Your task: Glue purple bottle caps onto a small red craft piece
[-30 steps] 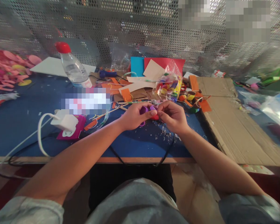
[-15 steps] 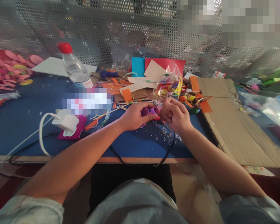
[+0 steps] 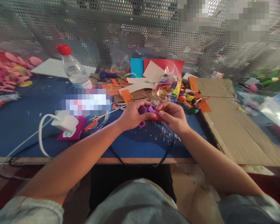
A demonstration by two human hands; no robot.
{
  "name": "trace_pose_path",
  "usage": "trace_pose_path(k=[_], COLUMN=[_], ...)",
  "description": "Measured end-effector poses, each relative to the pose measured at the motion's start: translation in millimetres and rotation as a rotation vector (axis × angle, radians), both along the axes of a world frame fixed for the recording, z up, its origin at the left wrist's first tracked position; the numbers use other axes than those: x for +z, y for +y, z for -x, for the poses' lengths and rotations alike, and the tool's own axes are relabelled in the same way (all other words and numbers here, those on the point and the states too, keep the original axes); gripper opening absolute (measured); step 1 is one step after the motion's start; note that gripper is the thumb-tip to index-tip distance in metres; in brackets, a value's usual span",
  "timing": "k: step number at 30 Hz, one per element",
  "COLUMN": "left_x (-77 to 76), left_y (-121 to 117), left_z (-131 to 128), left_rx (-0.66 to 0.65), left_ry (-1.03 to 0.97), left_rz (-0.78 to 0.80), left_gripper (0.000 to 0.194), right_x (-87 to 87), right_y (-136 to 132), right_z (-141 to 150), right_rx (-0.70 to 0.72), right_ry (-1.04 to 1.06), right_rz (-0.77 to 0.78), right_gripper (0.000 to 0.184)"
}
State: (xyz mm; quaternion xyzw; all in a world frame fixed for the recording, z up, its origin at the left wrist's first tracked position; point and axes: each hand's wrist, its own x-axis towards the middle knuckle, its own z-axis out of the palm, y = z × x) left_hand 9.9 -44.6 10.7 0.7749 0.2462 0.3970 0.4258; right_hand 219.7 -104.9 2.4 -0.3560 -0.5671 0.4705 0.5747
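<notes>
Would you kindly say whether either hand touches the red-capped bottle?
No, the left hand and right hand are at purple pieces, away from the bottle.

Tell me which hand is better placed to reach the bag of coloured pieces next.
Right, I'd judge: the right hand is nearer the clear plastic bag of coloured pieces, which lies just beyond it. The left hand is farther off, with a purple rolled piece between thumb and fingers.
</notes>
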Motion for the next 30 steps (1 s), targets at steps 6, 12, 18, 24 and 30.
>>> trace_pose_path(k=[6, 12, 18, 24, 30], left_x=[0.6, 3.1, -1.5, -1.2, 0.1], left_y=[-0.7, -2.1, -2.6, -5.8, -7.3], left_z=[-0.1, -0.4, -0.2, -0.3, 1.6], left_rx=[-0.015, -0.071, -0.010, -0.014, 0.048], left_ry=[-0.016, -0.063, -0.096, -0.105, -0.030], left_rz=[0.026, 0.088, 0.018, -0.108, -0.187], left_gripper=[0.060, 0.059, 0.060, 0.053, 0.055], right_x=[0.5, 0.6, 1.6, 3.1, 3.4], right_y=[-0.6, -2.6, -2.7, -1.1, -0.3], right_z=[-0.2, 1.6, 3.2, 3.8, 5.2], right_rx=[0.023, -0.010, -0.013, 0.010, -0.035], right_ry=[-0.028, -0.038, 0.019, -0.004, -0.001], right_rz=[-0.063, -0.074, -0.060, -0.046, 0.004], right_gripper=[0.027, 0.032, 0.040, 0.044, 0.040])
